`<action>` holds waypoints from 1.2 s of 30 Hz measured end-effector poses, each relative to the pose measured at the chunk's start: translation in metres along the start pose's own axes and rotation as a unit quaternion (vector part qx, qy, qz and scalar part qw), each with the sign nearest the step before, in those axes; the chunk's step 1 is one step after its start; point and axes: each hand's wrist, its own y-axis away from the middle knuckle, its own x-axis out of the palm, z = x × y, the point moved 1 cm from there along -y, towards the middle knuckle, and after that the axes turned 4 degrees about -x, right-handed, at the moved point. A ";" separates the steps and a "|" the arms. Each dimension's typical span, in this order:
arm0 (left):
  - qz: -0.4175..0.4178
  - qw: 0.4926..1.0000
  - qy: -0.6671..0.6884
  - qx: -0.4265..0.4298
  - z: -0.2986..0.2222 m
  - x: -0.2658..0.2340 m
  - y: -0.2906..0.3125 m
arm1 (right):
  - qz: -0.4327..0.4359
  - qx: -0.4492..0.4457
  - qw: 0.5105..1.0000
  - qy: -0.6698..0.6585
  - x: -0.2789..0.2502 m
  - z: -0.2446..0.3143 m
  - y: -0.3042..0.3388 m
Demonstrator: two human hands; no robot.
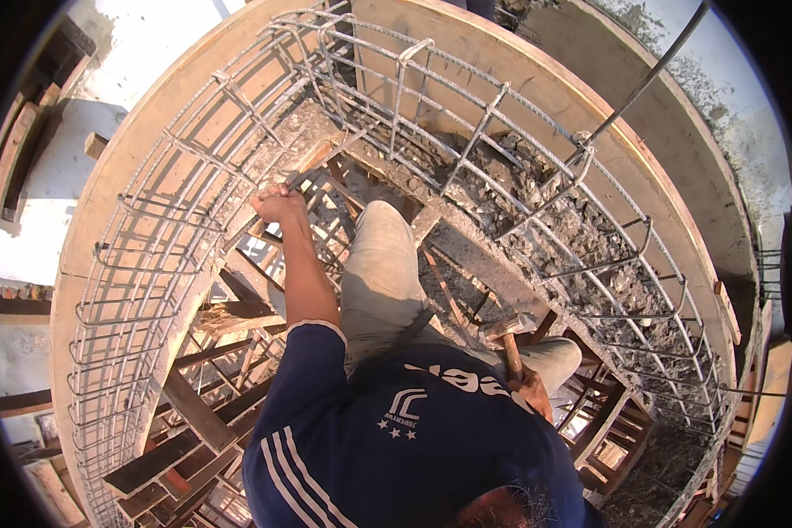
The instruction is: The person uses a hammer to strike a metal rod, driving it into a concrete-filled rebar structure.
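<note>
My right hand (532,396) is closed round the wooden handle of a hammer (511,350). The hammer's metal head points away from me, beside my bent right knee. Stretched out ahead and to the left, my left hand (280,205) is closed at the inner edge of a curved formwork. A short dark bar and a piece of pale wood (317,157) lie just beyond its fingers; what it grips cannot be made out. Next to that hand runs a curved cage of steel reinforcing bars (238,101), tied with bent stirrups.
A curved plywood form wall (106,202) rises outside the cage. Rough, lumpy concrete (537,189) fills its right side. Below my legs is an open framework of timber props and planks (194,409). One long bar (651,75) juts up at the upper right.
</note>
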 end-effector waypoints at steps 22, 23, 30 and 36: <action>0.179 0.959 -0.212 -0.059 -0.013 0.066 0.008 | 0.009 0.028 0.992 -0.123 -0.003 0.001 -0.001; 0.188 0.955 -0.216 -0.075 -0.033 0.079 0.004 | 0.010 0.030 0.991 -0.130 -0.002 -0.004 -0.006; 0.171 0.973 -0.157 -0.006 -0.030 0.100 0.002 | 0.025 0.058 0.981 -0.183 0.001 -0.024 -0.009; 0.143 0.976 -0.161 -0.025 0.015 0.044 -0.013 | 0.030 0.062 0.983 -0.169 0.000 -0.018 -0.007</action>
